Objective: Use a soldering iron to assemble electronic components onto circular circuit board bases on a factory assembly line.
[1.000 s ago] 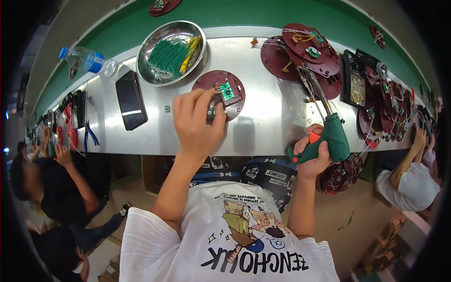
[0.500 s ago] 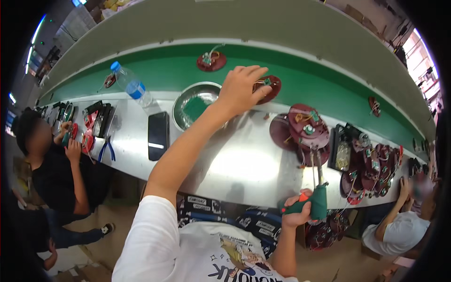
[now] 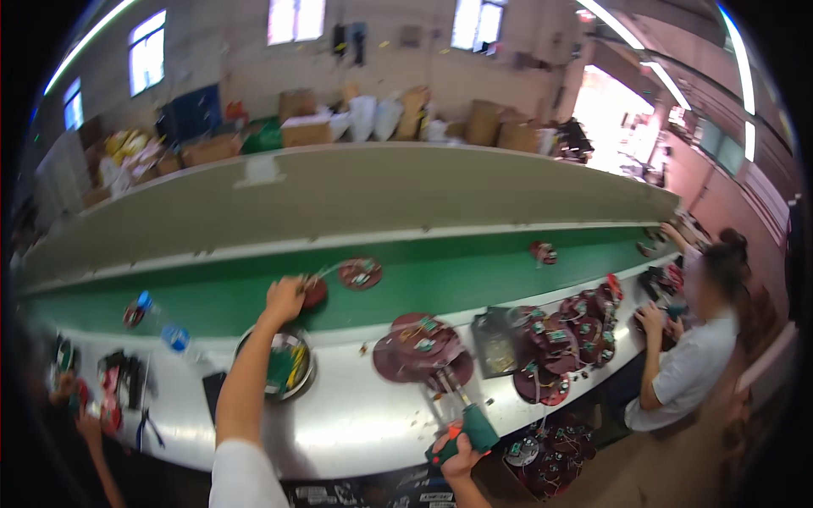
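The belt (image 3: 474,279) looks matt green, the bench (image 3: 356,419) smooth glossy white, the bowl (image 3: 298,391) shiny metal, and the screwdriver (image 3: 474,426) has a green plastic grip.

Green belt (image 3: 474,275) (red discs (image 3: 360,273)), steel bench (image 3: 364,419)

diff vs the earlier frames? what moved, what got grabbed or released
The left hand carried the dark red round board off the white bench and out onto the green belt, arm now fully stretched; whether it has let go cannot be told. The head tilted up, showing the far wall. Unchanged: the right hand grips the green electric screwdriver at the bench edge; the metal bowl stays put.
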`<state>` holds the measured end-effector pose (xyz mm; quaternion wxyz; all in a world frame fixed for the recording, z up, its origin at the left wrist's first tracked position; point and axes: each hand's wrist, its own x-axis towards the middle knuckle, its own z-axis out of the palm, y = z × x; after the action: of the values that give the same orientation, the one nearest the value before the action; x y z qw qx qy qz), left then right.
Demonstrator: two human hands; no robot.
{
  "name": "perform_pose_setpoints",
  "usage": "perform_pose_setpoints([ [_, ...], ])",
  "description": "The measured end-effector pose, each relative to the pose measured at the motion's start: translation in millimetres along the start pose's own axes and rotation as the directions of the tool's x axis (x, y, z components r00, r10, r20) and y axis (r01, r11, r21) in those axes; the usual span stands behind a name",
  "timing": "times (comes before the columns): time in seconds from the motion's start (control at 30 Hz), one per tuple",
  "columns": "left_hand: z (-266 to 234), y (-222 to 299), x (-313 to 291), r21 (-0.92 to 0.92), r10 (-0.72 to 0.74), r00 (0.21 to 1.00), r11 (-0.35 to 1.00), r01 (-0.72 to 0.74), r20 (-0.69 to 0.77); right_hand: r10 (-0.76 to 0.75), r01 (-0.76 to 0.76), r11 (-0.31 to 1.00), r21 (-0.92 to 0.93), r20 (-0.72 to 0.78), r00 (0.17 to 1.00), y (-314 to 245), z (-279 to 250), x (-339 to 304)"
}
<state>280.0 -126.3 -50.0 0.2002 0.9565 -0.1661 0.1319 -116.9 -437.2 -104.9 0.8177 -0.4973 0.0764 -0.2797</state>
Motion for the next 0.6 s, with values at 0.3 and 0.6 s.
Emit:
perform_pose_setpoints([
  [0.3,-101.0,120.9,-165.9,-0.232,0.414,0.848,0.907,-0.353,0.332,0.145,-0.144,0.988,0.048,-0.017,0.989,10.6,31.1,-10.4],
  [0.6,-63.7,129.6,-201.7,-0.007,0.565,0.814,0.822,-0.569,0.133,0.012,-0.017,0.999,-0.034,-0.123,0.992,-31.1,22.7,9.9],
])
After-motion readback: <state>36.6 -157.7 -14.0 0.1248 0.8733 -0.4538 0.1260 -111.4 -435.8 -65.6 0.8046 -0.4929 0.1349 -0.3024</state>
